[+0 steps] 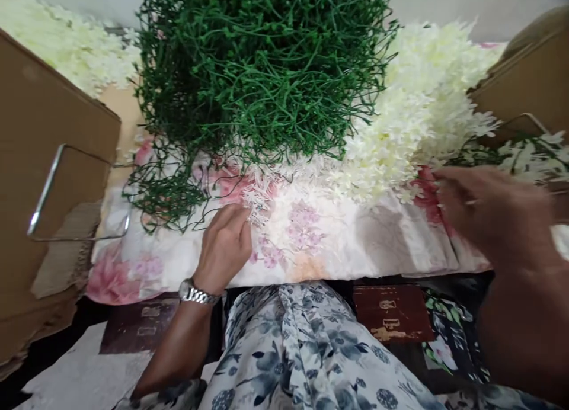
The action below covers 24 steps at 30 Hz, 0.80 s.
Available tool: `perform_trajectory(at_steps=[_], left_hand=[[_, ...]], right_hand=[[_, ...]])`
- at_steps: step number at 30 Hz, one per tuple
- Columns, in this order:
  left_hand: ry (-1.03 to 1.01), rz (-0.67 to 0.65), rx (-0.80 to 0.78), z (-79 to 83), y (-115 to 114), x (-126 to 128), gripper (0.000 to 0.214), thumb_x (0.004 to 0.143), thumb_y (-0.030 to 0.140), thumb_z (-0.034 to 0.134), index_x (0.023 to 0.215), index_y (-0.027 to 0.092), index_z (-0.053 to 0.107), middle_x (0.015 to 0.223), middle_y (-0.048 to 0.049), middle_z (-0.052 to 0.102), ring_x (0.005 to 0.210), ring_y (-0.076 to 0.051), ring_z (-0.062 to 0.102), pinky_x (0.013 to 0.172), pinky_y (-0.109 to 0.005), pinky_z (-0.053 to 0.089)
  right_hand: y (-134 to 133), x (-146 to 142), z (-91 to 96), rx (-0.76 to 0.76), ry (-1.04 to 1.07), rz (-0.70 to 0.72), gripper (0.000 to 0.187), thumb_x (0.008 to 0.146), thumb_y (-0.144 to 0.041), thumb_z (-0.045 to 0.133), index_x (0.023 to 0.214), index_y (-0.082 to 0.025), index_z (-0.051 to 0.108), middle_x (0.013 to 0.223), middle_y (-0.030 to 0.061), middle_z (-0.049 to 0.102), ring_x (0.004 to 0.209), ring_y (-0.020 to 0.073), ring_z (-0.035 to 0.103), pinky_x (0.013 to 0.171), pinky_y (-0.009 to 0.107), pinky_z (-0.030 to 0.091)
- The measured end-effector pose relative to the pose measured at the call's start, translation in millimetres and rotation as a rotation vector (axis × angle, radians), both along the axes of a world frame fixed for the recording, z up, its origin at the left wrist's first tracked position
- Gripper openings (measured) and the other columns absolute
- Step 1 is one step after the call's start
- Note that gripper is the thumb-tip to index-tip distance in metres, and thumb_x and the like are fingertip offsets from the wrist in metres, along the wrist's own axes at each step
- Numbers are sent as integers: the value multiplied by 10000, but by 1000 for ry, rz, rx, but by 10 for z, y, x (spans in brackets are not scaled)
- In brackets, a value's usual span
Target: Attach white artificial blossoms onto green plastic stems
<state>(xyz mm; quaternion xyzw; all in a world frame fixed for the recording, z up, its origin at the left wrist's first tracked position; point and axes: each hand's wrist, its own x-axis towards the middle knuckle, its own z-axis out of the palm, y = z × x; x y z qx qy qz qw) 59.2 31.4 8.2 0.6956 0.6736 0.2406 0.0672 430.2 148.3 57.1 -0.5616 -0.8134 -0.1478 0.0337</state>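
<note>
A big heap of thin green plastic stems lies on a floral cloth, with a pile of small cream artificial flowers to its right. My left hand, a watch on its wrist, rests on the cloth with its fingers closed on a small cream flower piece at the edge of the heap. My right hand is blurred at the right, close to the flower pile and near a flowered green sprig. Whether it holds anything I cannot make out.
A brown cardboard box with a bent metal wire frame stands at the left. Another cardboard box is at the right. More cream flowers lie at the back left. My patterned-trousered knee is in front.
</note>
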Motion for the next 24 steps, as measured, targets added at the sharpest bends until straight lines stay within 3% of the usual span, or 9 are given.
perform_trajectory(at_steps=[3,7,11,15,18,21,24], left_hand=[[-44,-70,-6,3,-2,97,296,818,110,424,1059,119,594,1056,-120,621,1029,-223,563,914,-383,474],[-224,-217,19,21,-46,149,301,815,72,430,1056,149,593,1058,-96,627,1036,-189,564,906,-348,481],[-312,-120,110,41,-85,35,295,815,70,432,1033,179,598,1030,-77,637,1010,-173,581,881,-326,486],[24,-33,52,62,-109,-129,241,807,123,464,999,175,600,991,-82,634,954,-217,567,844,-379,464],[289,4,-50,40,-120,-216,170,807,161,477,921,172,603,953,-100,624,893,-254,550,768,-401,436],[364,95,-60,-11,-111,-301,148,805,144,460,844,179,598,889,-106,617,855,-267,543,728,-402,409],[341,178,-10,-59,-93,-383,169,796,143,458,869,181,605,897,-115,614,859,-280,539,720,-410,399]], right_hand=[[-15,-416,-259,-92,-44,136,293,850,-254,489,1119,-163,562,959,143,667,777,221,602,573,307,330],[-91,-667,-425,-86,22,255,264,858,-228,454,1097,-160,546,968,135,647,811,232,603,600,300,392],[-185,-730,-399,-111,136,391,272,864,-202,452,1113,-164,555,930,93,636,828,217,610,643,297,444],[-244,-783,-279,-85,223,441,279,854,-173,470,1108,-174,585,892,78,645,793,201,610,655,303,457],[-271,-980,-190,-38,282,491,231,836,-160,501,1033,-175,619,800,63,638,721,185,594,627,302,452],[-257,-1358,-174,-141,367,676,157,830,-131,501,895,-157,642,772,56,626,670,146,569,580,271,438],[-188,-1768,-248,-245,276,785,189,837,-93,452,854,-134,637,760,68,599,702,156,544,587,278,411]])
